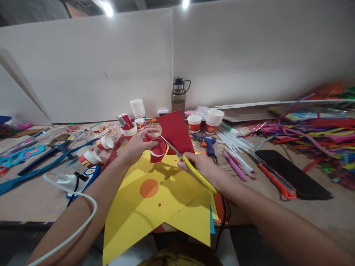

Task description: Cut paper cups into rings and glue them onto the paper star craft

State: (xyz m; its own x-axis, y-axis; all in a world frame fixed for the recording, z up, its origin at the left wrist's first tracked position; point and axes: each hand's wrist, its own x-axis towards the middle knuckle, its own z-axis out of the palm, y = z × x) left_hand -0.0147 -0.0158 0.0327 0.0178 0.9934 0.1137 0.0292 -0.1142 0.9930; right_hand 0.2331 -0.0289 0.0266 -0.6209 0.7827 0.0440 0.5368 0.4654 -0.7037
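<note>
My left hand (138,145) pinches red paper (175,130), whose flat part stands up to the right of the fingers. Beside the fingertips a red piece (158,147) curls round and shows a white curved edge; whether it is joined to the sheet I cannot tell. My right hand (198,166) is wrapped round yellow-handled scissors (195,173). Their blades point up and left and meet the red paper near my left fingers. Below both hands lie yellow sheets (130,218), with an orange paper disc (149,188) and tiny red scraps on top.
Paper cups (214,117) stand in stacks at the back near a bottle (178,96). A blue glue gun (208,143) lies right of the red paper. Further right are a box cutter (277,179), a black phone (292,173) and colourful pipe cleaners (318,136). A white cable (93,212) crosses my left forearm.
</note>
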